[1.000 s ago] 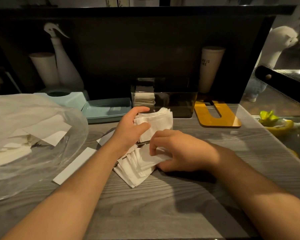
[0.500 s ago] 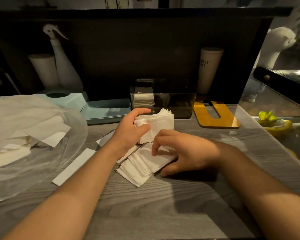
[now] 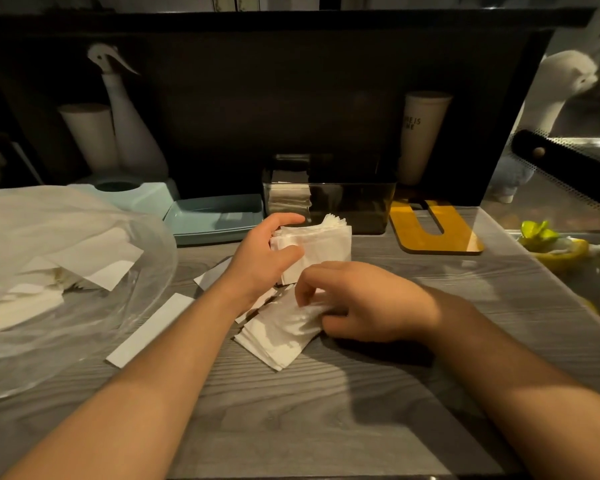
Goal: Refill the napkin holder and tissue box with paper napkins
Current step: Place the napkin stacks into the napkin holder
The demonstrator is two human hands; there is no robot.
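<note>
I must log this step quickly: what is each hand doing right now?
Left hand: closed around an upright stack of napkins.
Right hand: fingers curled, pinching napkins from the flat pile on the table.

Grey wood-grain table (image 3: pixel 326 427) carries napkin pile (image 3: pixel 278 334), plastic bag (image 3: pixel 49 271).

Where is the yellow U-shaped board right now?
In the head view, the yellow U-shaped board lies flat on the grey table, right of the dark napkin holder, below the pale cup.
</note>
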